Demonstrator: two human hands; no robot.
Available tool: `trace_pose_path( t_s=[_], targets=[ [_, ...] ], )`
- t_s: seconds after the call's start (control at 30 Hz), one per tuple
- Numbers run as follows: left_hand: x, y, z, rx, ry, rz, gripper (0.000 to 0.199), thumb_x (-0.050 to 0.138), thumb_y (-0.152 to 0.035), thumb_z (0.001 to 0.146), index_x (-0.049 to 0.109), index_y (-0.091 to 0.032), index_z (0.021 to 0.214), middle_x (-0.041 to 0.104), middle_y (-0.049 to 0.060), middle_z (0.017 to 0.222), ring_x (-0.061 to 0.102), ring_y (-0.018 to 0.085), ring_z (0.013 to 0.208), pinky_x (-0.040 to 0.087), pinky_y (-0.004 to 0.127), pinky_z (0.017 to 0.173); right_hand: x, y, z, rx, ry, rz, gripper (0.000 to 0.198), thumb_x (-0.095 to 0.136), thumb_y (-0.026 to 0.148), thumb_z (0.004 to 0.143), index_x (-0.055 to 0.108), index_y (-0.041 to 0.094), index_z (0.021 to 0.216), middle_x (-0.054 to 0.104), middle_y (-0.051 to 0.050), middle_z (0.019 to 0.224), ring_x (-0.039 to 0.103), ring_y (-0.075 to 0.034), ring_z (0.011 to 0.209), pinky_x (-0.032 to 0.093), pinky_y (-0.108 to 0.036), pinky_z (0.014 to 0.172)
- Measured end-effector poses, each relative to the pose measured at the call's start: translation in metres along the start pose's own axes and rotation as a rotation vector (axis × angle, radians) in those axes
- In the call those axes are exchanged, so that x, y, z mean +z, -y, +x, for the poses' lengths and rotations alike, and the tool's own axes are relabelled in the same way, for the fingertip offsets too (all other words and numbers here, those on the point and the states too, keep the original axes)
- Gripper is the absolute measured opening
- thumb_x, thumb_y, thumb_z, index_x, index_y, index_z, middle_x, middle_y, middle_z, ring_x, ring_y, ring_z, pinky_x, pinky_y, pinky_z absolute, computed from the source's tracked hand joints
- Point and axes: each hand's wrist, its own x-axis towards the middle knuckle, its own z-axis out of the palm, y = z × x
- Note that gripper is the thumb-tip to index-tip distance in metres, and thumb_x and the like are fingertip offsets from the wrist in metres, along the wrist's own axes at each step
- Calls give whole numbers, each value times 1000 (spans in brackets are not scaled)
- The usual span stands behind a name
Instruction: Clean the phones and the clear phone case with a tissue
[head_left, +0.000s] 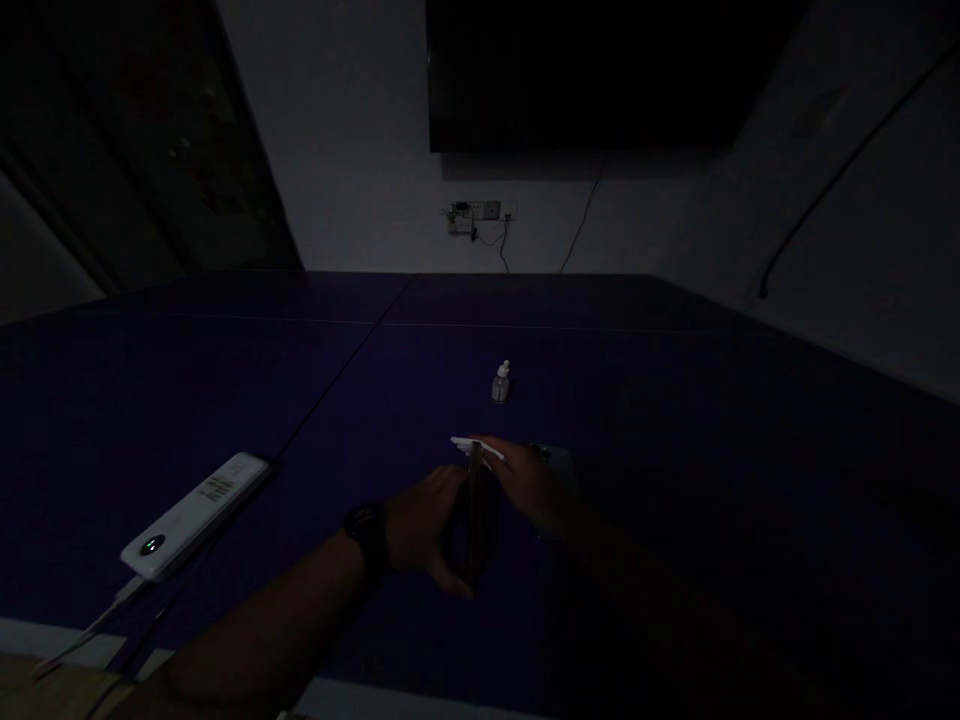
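My left hand, with a dark watch on the wrist, grips a thin dark slab that stands on edge. It is phone-sized, but the gloom hides its exact kind. Above the slab's far end, my right hand pinches a slim white piece that looks like a small brush with short bristles underneath. The white piece appears to touch the slab's top edge. Partly hidden beneath my right hand lies a pale phone with a dark camera area. A small dropper bottle with a white top stands beyond both hands.
At left on the dark purple table lies a white power bank with a lit display and a white cable. On the far wall are sockets with cords below a large black screen. The room is very dim.
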Motion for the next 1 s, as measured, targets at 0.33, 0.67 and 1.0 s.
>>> trace_pose_path(
  t_s=[0.33,0.67,1.0],
  targets=[
    [3,6,-1,115,-48,-9,137,85,-70,50,11,-16,152,37,21,147,37,44,135,32,56,113,-19,15,-17,-570,141,-198,50,43,3,92,59,22,135,65,-9,134,64,-19,119,53,-39,99],
    [1,1,0,1,-7,-22,117,88,-69,42,40,-17,135,54,15,123,54,37,109,45,53,100,0,3,-2,72,5,59,41,43,19,98,62,22,134,70,-8,125,68,-21,114,55,-41,100],
    [1,4,1,69,-9,-13,129,86,-70,46,27,-15,146,45,20,140,45,43,127,36,57,110,-13,7,-13,-379,115,-174,55,38,5,93,55,25,141,60,-6,141,55,-18,131,45,-40,111]
  ],
)
